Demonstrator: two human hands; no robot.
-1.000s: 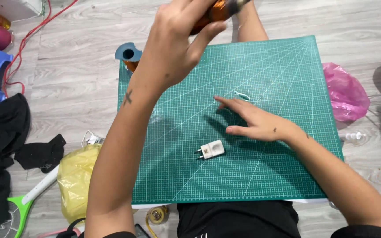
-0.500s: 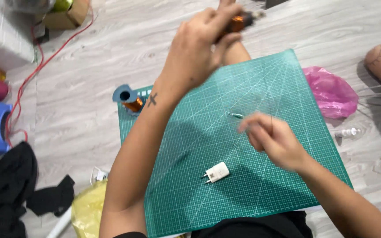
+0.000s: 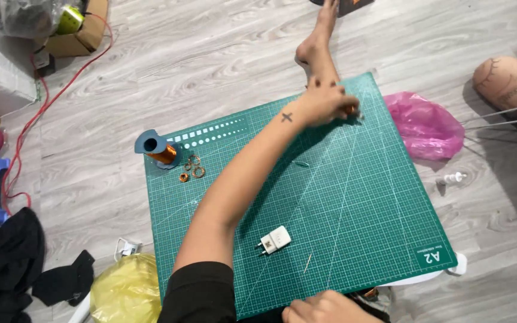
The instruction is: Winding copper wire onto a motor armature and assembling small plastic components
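Green cutting mat [image 3: 354,203] on grey plank floor [image 3: 210,72] — left hand [image 3: 325,103] fingers clamped on something orange, right hand [image 3: 324,307] fingers' state unclear

mat [image 3: 354,209]: green cutting mat on the grey wood floor, everything below is placed off it
left hand [image 3: 327,103]: stretched to the mat's far edge, fingers curled on something small and orange, can't tell what
right hand [image 3: 324,308]: at the mat's near edge, closed
plug [image 3: 274,240]: white, lying on the mat's near half
spool [image 3: 158,149]: copper wire, on the mat's far left corner
rings [image 3: 192,168]: little copper coils just beside the spool
pink bag [image 3: 423,124]: off the mat's right edge
yellow bag [image 3: 128,292]: off the near left corner
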